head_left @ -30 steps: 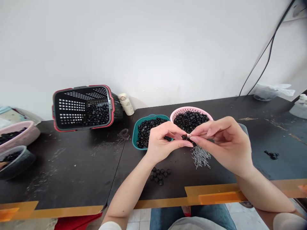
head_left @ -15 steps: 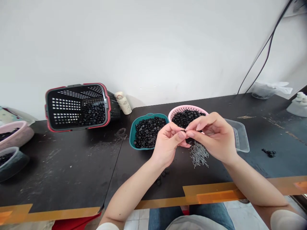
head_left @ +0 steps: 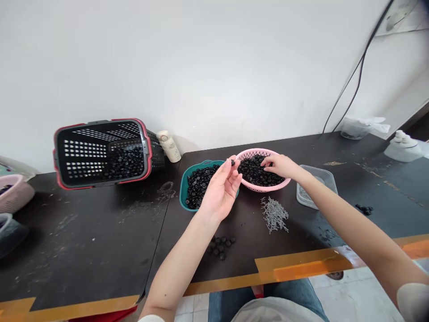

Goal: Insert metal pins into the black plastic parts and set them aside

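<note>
Pinching a small black part (head_left: 232,162) between thumb and forefinger, the left hand (head_left: 221,190) stands raised near the rim of the pink plastic basket (head_left: 258,188), its other fingers loosely apart. The right hand (head_left: 280,165) reaches over that rim, its fingers narrowly curled and their tips (head_left: 264,163) down among the heaped black discs (head_left: 258,172); whether they hold one, I cannot tell. Nearest the body, orange tape (head_left: 301,268) runs along the front edge of the black tabletop, leaving open surface around a small cluster of black pieces (head_left: 219,247) and a loose pile of grey screws (head_left: 275,214). These seem set out in the open so they are easy to reach. Just left of the pink basket, a teal tray (head_left: 183,197) holds more discs, with a clear plastic tub (head_left: 315,185) to the right. Farther back, a black slotted basket (head_left: 100,152) lies tipped on its side with its opening facing the person, probably to show its contents, beside a white bottle (head_left: 169,146) against the wall (head_left: 214,62).
</note>
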The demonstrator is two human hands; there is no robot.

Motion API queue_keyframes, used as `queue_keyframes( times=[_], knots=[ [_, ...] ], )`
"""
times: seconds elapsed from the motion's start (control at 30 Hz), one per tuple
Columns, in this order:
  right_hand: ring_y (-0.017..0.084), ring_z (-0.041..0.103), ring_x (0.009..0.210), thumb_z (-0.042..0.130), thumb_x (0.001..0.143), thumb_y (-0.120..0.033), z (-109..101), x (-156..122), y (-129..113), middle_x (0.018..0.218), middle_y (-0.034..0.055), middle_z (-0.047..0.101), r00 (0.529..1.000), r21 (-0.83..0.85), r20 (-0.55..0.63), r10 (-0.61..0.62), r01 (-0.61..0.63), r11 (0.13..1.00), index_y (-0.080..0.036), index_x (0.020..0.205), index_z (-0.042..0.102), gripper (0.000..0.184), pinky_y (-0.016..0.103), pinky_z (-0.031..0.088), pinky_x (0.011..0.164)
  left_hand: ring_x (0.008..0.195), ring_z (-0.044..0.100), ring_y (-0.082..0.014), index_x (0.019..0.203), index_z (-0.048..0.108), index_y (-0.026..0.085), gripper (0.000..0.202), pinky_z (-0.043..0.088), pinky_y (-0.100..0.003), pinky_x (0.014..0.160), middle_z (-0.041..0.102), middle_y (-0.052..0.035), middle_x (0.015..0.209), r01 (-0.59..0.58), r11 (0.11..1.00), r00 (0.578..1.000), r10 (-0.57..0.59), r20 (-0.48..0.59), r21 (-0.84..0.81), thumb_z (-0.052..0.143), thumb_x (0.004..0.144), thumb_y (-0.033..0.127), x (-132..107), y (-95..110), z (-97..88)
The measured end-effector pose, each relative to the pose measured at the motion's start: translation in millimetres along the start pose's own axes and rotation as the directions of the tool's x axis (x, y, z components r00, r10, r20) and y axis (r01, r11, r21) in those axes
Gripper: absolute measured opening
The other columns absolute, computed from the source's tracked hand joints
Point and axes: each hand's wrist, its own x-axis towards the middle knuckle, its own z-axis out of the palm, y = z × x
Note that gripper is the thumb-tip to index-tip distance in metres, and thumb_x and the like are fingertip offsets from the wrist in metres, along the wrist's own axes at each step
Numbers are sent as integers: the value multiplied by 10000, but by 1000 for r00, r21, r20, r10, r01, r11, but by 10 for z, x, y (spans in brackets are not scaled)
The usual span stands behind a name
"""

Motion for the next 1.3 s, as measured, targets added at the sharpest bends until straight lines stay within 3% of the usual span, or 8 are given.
queue_keyframes(
  times=[0.23, 0.37, 0.5, 0.57, 0.67, 0.87, 1.07, 1.3],
  knots=[
    [269, 677, 875, 713, 753, -111, 325, 96, 16, 878, 86, 698, 989, 13, 93, -115, 114, 993, -224, 812, 794, 151, 337, 504, 745, 513, 579, 7, 949, 717, 181, 199, 582, -101, 563, 705, 45, 841, -70, 994, 996, 65, 54, 85, 727, 892, 371, 3, -2, -50],
    [269, 694, 863, 737, 777, -208, 261, 116, -30, 864, 80, 719, 990, 143, 55, -133, 124, 982, -201, 769, 762, 28, 369, 530, 787, 524, 566, 2, 915, 724, 166, 323, 584, -112, 561, 686, 43, 812, -134, 986, 985, 122, 122, 97, 822, 778, 441, 13, -43, -61],
    [228, 721, 866, 628, 904, -412, 86, 44, -286, 979, 81, 756, 992, 339, -40, -124, 130, 932, -187, 1019, 710, 266, 389, 574, 814, 591, 602, -13, 954, 748, 168, 390, 593, -116, 589, 713, 19, 876, -186, 978, 966, 164, 201, 95, 893, 684, 409, 0, -82, -57],
    [205, 725, 901, 623, 916, -476, -24, -57, -513, 1043, 80, 754, 986, 506, -124, -114, 161, 847, -199, 1090, 670, 331, 382, 583, 854, 595, 601, -19, 970, 752, 169, 396, 600, -127, 597, 714, 11, 875, -207, 973, 954, 177, 243, 104, 900, 678, 393, -23, -96, -48],
    [186, 725, 899, 786, 831, -403, -172, -276, -912, 1001, 40, 755, 962, 825, -269, -49, 257, 504, -239, 1072, 690, 307, 368, 586, 893, 596, 603, -32, 945, 749, 176, 362, 604, -144, 585, 708, 11, 838, -235, 964, 939, 192, 287, 124, 887, 696, 400, -69, -110, -32],
    [143, 724, 808, 715, 927, -298, -202, -686, -1424, 955, 2, 775, 929, 908, -370, -12, 364, 206, -314, 1076, 731, 151, 295, 622, 804, 555, 626, -65, 826, 708, 171, 376, 609, -178, 553, 687, 23, 727, -366, 904, 903, 287, 320, 221, 907, 645, 433, -158, -136, -25],
    [144, 705, 843, 725, 915, -346, -153, -857, -1568, 1041, 26, 773, 935, 928, -353, 20, 348, 135, -308, 1042, 767, 139, 261, 615, 786, 573, 664, -82, 857, 722, 199, 225, 612, -184, 562, 666, 43, 688, -632, 714, 767, 525, 368, 301, 885, 712, 259, -282, -164, -21],
    [120, 692, 805, 757, 888, -351, -152, -957, -1662, 945, -10, 755, 963, 960, -268, -16, 269, 80, -363, 1031, 790, 148, 217, 590, 783, 609, 664, -67, 850, 745, 202, 214, 561, -132, 562, 709, 33, 745, -841, 264, 495, 727, 475, 472, 890, 694, 181, -444, -125, 47]
  ],
)
